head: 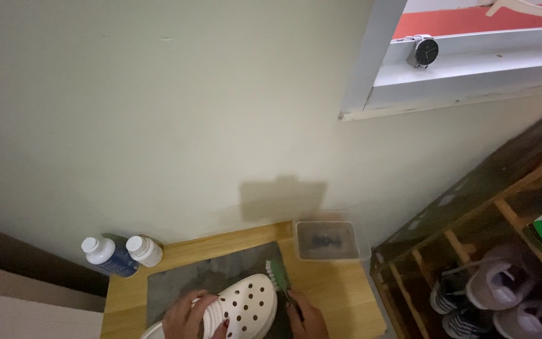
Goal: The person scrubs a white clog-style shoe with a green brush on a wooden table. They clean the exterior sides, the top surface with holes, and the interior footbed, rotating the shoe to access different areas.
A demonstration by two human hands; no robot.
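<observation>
The left hand (189, 317) grips a white perforated foam clog (244, 307); the right hand (305, 317) clasps a green-handled scrub brush (278, 274). Hard strokes could likely nudge the clear plastic tub (327, 240) off the wooden counter (340, 295).

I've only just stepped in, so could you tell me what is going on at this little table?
A person is scrubbing a white perforated clog on a grey mat laid over a small wooden table. The left hand steadies the clog, while the right hand holds a green brush against its toe. A clear tub of dark water and two white-capped bottles stand by the wall.
</observation>
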